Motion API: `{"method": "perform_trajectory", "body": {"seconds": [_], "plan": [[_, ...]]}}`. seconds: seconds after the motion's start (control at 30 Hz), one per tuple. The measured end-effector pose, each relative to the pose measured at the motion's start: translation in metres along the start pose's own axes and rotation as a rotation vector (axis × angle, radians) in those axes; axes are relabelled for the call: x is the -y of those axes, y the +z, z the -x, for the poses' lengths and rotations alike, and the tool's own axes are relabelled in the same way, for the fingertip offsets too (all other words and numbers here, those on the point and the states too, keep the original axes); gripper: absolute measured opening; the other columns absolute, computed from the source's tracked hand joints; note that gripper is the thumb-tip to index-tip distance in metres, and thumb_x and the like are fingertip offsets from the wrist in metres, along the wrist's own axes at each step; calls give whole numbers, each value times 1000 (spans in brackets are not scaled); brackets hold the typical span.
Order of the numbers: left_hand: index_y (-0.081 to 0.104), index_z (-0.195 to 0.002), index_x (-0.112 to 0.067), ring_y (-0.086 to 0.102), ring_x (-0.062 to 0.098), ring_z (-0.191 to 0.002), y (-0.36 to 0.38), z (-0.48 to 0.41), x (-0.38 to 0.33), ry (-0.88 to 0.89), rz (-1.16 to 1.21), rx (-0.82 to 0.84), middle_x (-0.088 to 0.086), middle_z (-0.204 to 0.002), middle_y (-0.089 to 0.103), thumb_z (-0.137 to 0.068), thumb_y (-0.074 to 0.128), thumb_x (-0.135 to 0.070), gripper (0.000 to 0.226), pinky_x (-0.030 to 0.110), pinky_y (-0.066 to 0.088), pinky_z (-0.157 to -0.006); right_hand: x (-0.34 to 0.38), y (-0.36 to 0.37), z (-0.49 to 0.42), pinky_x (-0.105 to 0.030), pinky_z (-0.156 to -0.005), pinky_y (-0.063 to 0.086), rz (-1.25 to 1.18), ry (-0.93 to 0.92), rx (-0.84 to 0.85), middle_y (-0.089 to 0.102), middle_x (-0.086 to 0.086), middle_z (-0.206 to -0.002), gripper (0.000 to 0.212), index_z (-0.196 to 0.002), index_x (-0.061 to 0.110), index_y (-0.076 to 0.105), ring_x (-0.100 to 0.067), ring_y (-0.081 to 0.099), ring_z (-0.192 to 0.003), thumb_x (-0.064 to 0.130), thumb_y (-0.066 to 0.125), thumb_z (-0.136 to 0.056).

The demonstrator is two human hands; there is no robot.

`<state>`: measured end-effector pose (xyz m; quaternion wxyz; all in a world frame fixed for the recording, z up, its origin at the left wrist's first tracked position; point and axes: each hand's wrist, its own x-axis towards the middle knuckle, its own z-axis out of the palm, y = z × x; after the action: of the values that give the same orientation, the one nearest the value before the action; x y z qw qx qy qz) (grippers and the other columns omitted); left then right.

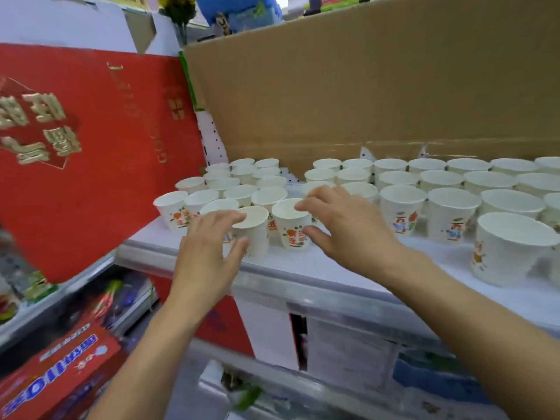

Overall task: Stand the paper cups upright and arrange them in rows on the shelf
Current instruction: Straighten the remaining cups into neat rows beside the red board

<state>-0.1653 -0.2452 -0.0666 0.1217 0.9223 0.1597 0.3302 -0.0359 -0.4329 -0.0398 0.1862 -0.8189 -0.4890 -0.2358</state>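
white printed paper cups (403,213) upright on pale shelf (303,262); right rows tidy, left cluster loose. your left hand (209,253) fingers clasp front cup (256,230), right hand (342,225) pinches neighbour cup (292,230).

Rightmost cups (554,207) cropped, lower boxes (60,368) blurred

A big brown cardboard sheet (363,86) stands along the back edge of the white shelf (303,265). A big red box (91,147) with gold letters stands at the shelf's left end. Down at the left, a lower shelf (60,295) holds red and blue packs (57,368). The light is bright.
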Motion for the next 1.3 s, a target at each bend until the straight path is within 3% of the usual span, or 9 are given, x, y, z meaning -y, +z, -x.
{"method": "perform_trajectory", "body": {"seconds": [0.13,0.3,0.47,0.57,0.7,0.93,1.07,1.2,1.3], "plan": [[66,-118,-21,50,22,-117,-4,-13,13,114,-15,-30,-3,-123,62,-84,58,-34,38,35,37,-98,9,11,-3,-35,-85,39,84,54,9,53,5,-123,36,-130,29,52,-20,47,-110,37,50,-95],[66,-117,-20,51,16,-111,5,-17,-37,351,187,-99,-5,-116,63,-87,62,-28,31,26,37,-95,-14,-19,37,-33,-69,39,106,122,-126,63,3,-101,19,-107,23,67,-23,56,-92,26,64,-88],[60,-125,-26,47,3,-117,42,-16,-127,511,513,136,-12,-124,55,-90,66,-28,36,14,37,-98,-68,-83,98,-44,-75,46,163,307,-314,67,-1,-98,13,-98,17,72,-25,58,-93,14,62,-90],[52,-133,-30,41,1,-123,61,-15,-176,585,554,273,-14,-132,47,-91,63,-36,44,7,30,-98,-101,-118,140,-48,-85,46,187,496,-337,67,-4,-104,15,-100,16,72,-28,57,-101,20,60,-91],[52,-134,-29,41,6,-125,81,-24,-221,525,526,290,-12,-135,49,-89,60,-49,50,14,28,-96,-120,-133,172,-46,-97,42,204,591,-164,62,-2,-121,37,-110,28,70,-25,54,-112,46,47,-87],[64,-114,-27,55,11,-105,98,-35,-250,333,491,398,-9,-116,59,-74,66,-64,55,35,48,-91,-143,-126,190,-38,-82,40,285,509,-137,69,-2,-109,14,-94,27,77,-28,61,-98,30,69,-83],[69,-110,-25,55,8,-92,98,-36,-257,318,481,458,-9,-108,63,-77,71,-55,45,32,50,-85,-148,-122,195,-39,-78,44,309,419,-181,71,-4,-102,11,-89,23,78,-31,64,-90,24,75,-79],[71,-105,-25,53,8,-78,97,-42,-261,323,524,534,-5,-113,66,-83,66,-32,24,37,53,-83,-153,-122,195,-44,-76,48,324,394,-181,71,-4,-99,10,-87,22,77,-32,65,-87,22,77,-78],[70,-104,-25,52,7,-88,97,-44,-262,329,545,528,-6,-125,63,-85,58,-18,23,28,48,-85,-155,-123,194,-45,-78,47,343,400,-170,71,-3,-97,8,-87,23,77,-32,64,-89,23,77,-78]]}}
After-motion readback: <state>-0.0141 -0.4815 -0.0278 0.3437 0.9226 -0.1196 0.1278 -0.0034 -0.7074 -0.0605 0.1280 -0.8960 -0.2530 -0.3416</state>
